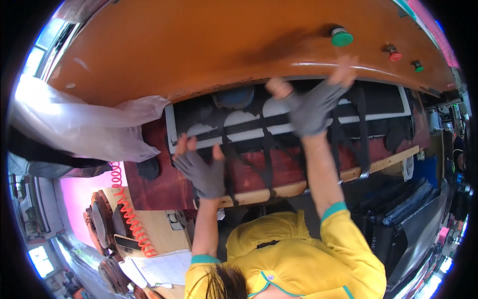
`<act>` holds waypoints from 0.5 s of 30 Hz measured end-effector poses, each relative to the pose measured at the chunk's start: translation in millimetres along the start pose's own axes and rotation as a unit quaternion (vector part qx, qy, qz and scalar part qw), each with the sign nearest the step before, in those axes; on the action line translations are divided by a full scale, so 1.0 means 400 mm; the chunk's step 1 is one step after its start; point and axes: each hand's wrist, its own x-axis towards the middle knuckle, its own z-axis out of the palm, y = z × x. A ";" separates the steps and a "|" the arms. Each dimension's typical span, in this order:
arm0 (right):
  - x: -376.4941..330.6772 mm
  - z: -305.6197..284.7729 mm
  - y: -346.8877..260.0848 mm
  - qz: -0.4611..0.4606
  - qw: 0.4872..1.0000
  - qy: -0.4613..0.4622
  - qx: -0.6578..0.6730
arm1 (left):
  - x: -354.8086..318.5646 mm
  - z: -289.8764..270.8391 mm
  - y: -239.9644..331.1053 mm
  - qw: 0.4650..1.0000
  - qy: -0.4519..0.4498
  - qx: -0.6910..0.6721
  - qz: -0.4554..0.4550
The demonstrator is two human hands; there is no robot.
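Both my hands wear grey fingerless gloves and hold nothing. My left hand point(200, 168) is open with its fingers apart, over the left front part of a black sheet point(194, 110) with cut-out gaps. Farther up and to the right, my right hand point(316, 107) is stretched out open, its fingers a little blurred. Its fingertips point at the orange machine panel point(199, 45), below a large green push button point(342, 37); I cannot tell whether they touch the panel. Black leftover strips point(268, 167) run from the sheet across a dark red board point(184, 192) to its wooden front edge point(291, 190).
A red button point(395, 53) and a smaller green one point(418, 66) sit on the panel's right. Clear plastic sheeting point(89, 112) bunches at the left. Below it hangs a red coiled hose point(127, 209), beside a phone point(127, 242) and papers point(164, 269). Black sheets point(403, 204) are stacked at the right.
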 end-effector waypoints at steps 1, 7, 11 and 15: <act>0.074 0.002 0.052 -0.034 0.998 0.050 -0.015 | -0.028 -0.014 0.026 0.999 -0.022 -0.024 0.013; 0.090 0.015 0.154 -0.050 0.997 -0.034 -0.041 | -0.157 0.034 0.121 0.979 -0.165 -0.086 0.086; -0.202 -0.124 0.067 -0.021 0.957 -0.286 0.041 | -0.162 0.103 0.098 0.979 -0.154 -0.038 0.127; -0.349 -0.206 0.034 -0.056 0.899 -0.422 0.105 | -0.155 0.118 0.093 0.979 -0.134 -0.012 0.155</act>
